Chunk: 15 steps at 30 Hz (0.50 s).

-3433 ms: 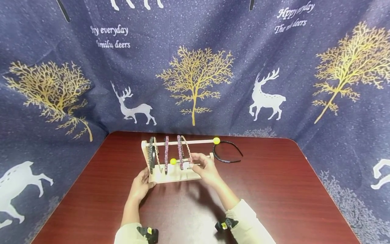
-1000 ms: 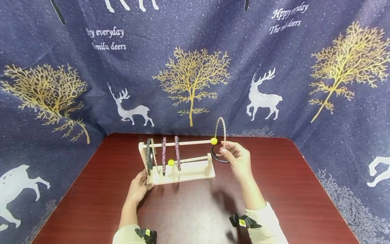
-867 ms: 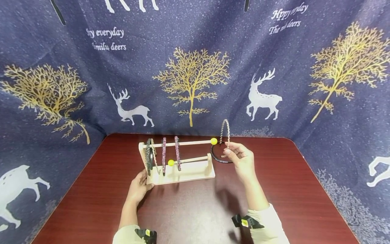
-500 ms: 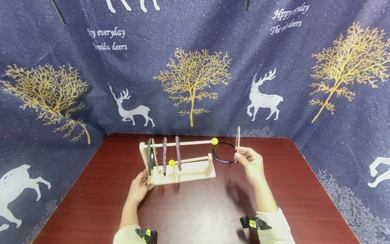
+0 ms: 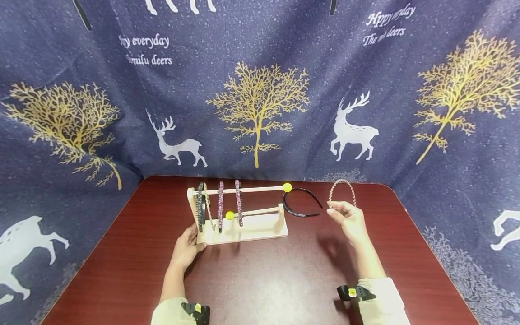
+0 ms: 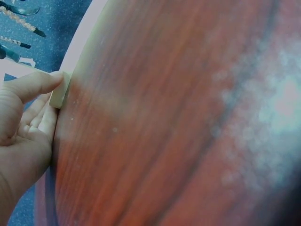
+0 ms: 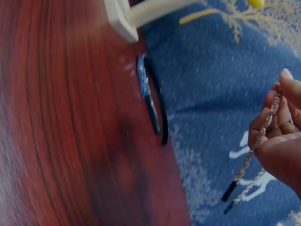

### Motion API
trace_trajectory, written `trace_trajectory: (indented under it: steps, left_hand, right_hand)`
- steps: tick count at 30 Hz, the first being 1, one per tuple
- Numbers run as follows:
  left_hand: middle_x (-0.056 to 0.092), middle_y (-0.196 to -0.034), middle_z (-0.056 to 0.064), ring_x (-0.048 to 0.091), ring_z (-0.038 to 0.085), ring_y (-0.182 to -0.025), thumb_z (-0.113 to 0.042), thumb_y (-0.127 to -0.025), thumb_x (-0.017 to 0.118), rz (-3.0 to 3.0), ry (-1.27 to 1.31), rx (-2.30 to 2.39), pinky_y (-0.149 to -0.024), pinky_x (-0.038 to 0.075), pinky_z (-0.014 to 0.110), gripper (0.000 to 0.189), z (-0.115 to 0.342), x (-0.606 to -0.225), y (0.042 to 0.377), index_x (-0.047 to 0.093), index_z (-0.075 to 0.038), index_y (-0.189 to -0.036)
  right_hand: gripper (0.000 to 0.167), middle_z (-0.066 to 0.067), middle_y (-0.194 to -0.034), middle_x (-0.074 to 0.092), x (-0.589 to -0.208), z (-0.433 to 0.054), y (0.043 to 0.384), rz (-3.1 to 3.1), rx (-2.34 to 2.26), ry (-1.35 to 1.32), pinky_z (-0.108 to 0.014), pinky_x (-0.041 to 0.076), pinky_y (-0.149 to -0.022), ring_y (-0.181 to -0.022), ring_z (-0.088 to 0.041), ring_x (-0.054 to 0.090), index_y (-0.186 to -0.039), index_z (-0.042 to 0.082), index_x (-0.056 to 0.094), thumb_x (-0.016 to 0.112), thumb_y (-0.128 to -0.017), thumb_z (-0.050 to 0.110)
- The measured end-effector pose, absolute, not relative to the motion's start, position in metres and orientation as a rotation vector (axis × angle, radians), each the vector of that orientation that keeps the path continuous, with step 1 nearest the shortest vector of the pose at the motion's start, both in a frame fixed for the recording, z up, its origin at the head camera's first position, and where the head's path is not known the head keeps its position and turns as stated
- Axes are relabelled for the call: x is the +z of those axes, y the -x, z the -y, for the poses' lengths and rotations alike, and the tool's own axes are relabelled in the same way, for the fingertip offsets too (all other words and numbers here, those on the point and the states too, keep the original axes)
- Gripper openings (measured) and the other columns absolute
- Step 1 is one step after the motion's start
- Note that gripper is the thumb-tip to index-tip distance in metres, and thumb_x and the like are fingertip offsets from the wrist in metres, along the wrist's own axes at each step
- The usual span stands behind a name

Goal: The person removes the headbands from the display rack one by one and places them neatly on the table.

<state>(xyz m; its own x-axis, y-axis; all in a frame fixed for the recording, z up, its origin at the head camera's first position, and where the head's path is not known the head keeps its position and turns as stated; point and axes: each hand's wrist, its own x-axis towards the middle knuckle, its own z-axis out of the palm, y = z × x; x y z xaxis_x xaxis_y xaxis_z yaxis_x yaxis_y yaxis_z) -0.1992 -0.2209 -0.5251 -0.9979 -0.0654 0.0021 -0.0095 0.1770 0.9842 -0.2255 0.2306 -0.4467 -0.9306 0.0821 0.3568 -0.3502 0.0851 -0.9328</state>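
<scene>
My left hand [image 5: 187,247] grips the left end of a wooden headband stand [image 5: 264,228]; in the left wrist view the thumb lies on the base's corner, the fingers beyond it. On the upper rod hang a black headband [image 5: 199,207], a gold braided one [image 5: 208,205] and two pink glittery ones, a left pink headband [image 5: 221,205] and a right pink headband [image 5: 238,201]. Right of the stand, my right hand [image 5: 352,222] pinches a gold beaded headband [image 5: 342,181], held up above the table. Its dark tips show in the right wrist view.
A black headband [image 5: 301,214] lies on the table between the stand and my right hand. Yellow balls cap the upper rod, as at the upper ball [image 5: 287,187], and the lower rod. The reddish-brown table [image 5: 260,280] ends at a blue patterned curtain [image 5: 284,113].
My right hand has drawn the gold beaded headband off the right end of the upper rod, carried it rightward past the black headband and turned it. My left hand has stayed on the stand.
</scene>
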Motion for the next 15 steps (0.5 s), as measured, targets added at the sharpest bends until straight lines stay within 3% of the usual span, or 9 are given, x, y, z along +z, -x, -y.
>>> trace_trajectory:
  steps: [9,15]
  left_hand:
    - [0.028,-0.143,0.03,0.025,0.037,-0.133,0.018,-0.075,0.06,2.395,-0.078,-1.991,-0.11,0.025,0.038,0.074,0.222,-0.524,0.199,0.025,0.012,-0.14]
    - [0.028,-0.143,0.03,0.024,0.037,-0.133,0.018,-0.076,0.06,2.389,-0.073,-1.993,-0.11,0.026,0.039,0.074,0.222,-0.525,0.199,0.025,0.011,-0.14]
  right_hand:
    - [0.027,0.007,-0.088,0.068,-0.454,-0.26,0.239,2.219,1.796,-0.253,-0.013,0.052,-0.066,-0.077,-0.001,0.06,-0.103,-0.018,0.059,0.067,-0.082,-0.002]
    - [0.029,-0.006,-0.09,0.069,-0.463,-0.277,0.252,2.377,1.72,-0.208,-0.015,0.051,-0.065,-0.077,-0.001,0.059,-0.104,-0.016,0.059,0.067,-0.083,0.003]
